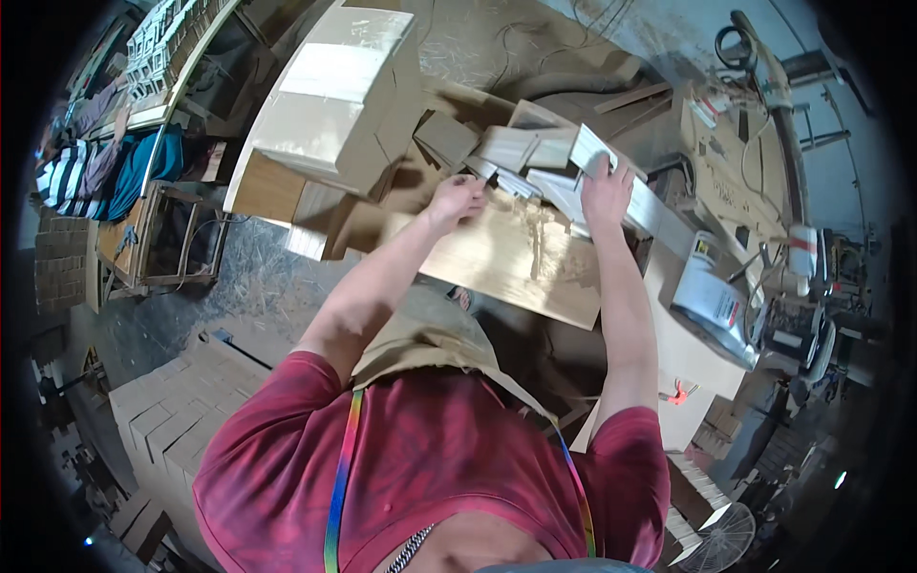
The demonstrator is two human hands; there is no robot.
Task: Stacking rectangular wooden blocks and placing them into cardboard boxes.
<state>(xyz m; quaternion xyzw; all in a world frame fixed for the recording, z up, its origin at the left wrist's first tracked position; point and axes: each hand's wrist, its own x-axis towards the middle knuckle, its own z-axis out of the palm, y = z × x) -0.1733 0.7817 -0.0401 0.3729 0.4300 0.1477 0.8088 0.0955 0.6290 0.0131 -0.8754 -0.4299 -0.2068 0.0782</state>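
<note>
Left hand point(457, 201), right hand point(606, 194) on plank point(516, 256), long axis left-right.

Daylight-like, fairly bright at centre; strongest on pale box tops point(339, 81) upper left and flat wooden board point(521, 253), some glare there. Deep shadow under bench and at lower right. Heavy fisheye bending, black vignette round rim. Slight softness and motion blur around right hand point(604, 196); edges murky, detail lost.

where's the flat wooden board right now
In the head view the wooden board lies centre frame, under both hands: left hand at its far-left edge, right hand at its far-right.
</note>
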